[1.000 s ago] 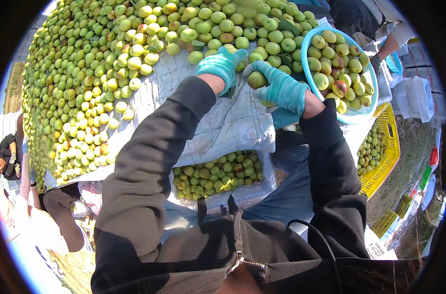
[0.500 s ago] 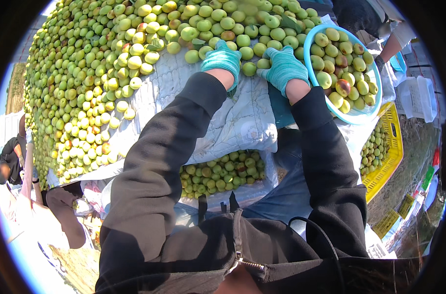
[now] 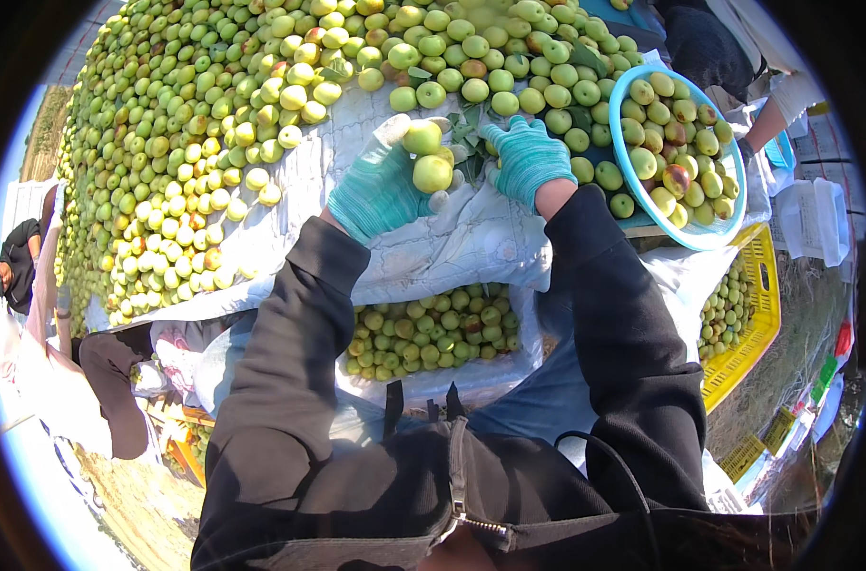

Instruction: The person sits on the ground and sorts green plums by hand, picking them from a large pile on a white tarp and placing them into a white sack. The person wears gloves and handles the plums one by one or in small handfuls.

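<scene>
My left hand [image 3: 376, 186], in a teal knit glove with pale fingertips, is turned palm up. Its fingers curl around two round green fruits, an upper one [image 3: 422, 137] and a lower one [image 3: 433, 173], over the quilted white cloth. My right hand [image 3: 531, 162], gloved alike, has its back showing and its thumb apart from the fingers. No fruit shows in it. Between the hands lie some green leaves [image 3: 466, 133]. Beyond them spreads a large heap of green fruits [image 3: 205, 124], some blushed red.
A light-blue round basket [image 3: 616, 124] full of fruit stands at the right. Below it is a yellow crate [image 3: 765, 309] holding more. A white-lined container [image 3: 530, 328] of fruit sits under the cloth edge [image 3: 490, 262]. Other people are at the far left and upper right.
My left hand has drawn back left from the heap and turned palm up, with two fruits in it. The right hand has shifted slightly left, and leaves now show between the hands.
</scene>
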### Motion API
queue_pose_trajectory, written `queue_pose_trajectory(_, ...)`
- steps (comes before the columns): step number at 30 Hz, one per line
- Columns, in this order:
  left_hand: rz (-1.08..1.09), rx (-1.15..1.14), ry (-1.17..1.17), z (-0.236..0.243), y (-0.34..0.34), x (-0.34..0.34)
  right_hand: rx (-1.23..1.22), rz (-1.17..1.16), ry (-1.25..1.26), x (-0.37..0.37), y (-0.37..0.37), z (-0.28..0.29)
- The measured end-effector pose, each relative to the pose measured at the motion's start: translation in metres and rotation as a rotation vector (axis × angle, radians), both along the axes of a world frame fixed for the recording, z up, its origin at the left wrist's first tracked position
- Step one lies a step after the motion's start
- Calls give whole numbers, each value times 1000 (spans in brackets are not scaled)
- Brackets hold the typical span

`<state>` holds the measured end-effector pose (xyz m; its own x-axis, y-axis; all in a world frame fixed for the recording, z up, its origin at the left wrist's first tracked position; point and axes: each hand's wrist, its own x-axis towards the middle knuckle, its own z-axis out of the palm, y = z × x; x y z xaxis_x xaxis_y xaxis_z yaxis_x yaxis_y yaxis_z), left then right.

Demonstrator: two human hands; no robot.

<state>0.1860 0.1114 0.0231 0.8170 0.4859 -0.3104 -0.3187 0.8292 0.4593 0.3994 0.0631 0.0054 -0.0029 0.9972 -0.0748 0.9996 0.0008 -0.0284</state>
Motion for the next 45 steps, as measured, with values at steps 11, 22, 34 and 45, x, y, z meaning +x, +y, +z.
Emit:
queue_pose_trajectory(11,98,43,190,32,-79,-97,-802,-386,2230,-47,-86,36)
queue_pose_trajectory(22,-109,826,1227,0,-163,-167,-1303,-406,2187,-80,-135,21)
queue_pose_trajectory(34,1296,89,475,21,-266,-467,-704,80,900,-64,-128,0)
queue_pose_trajectory(45,2024,-587,798,-47,-494,-665,-524,455,19,-154,-170,-151)
